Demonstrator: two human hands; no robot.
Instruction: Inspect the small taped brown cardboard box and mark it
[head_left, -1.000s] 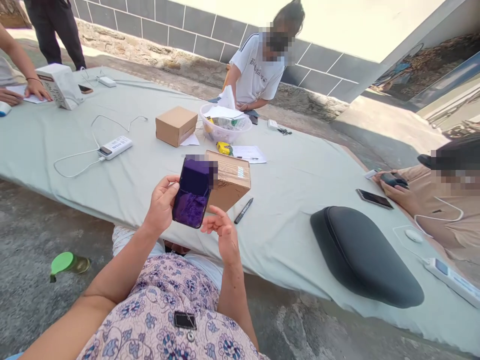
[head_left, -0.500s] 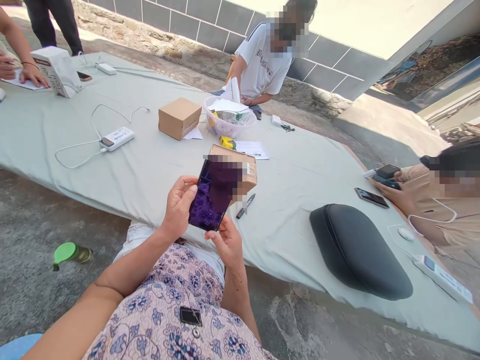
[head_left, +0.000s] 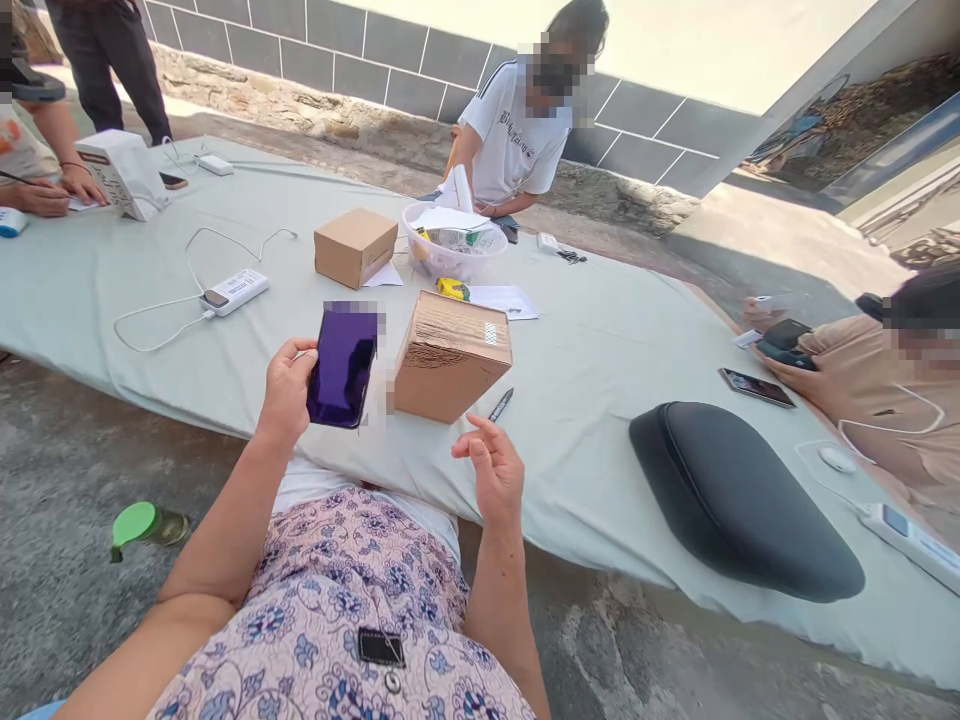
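My left hand (head_left: 286, 392) grips a dark purple phone (head_left: 342, 366), held upright above the near edge of the grey-green cloth-covered table (head_left: 585, 370). My right hand (head_left: 491, 468) hovers to the right of it with fingers loosely curled and apart, holding nothing. Between and just behind my hands a brown cardboard box (head_left: 450, 354) rests on the cloth, and a black pen (head_left: 500, 404) lies beside it, just above my right hand.
A smaller box (head_left: 355, 246), a plastic bowl (head_left: 452, 250) of items, papers, a white power bank (head_left: 231, 292) with cable and a black cushion (head_left: 739, 505) lie on the table. Other people sit at the far side, left and right. A green-lidded jar (head_left: 142, 524) lies on the ground.
My right hand has let go of the phone and moved right and down. My left hand has carried the phone left, uncovering the cardboard box.
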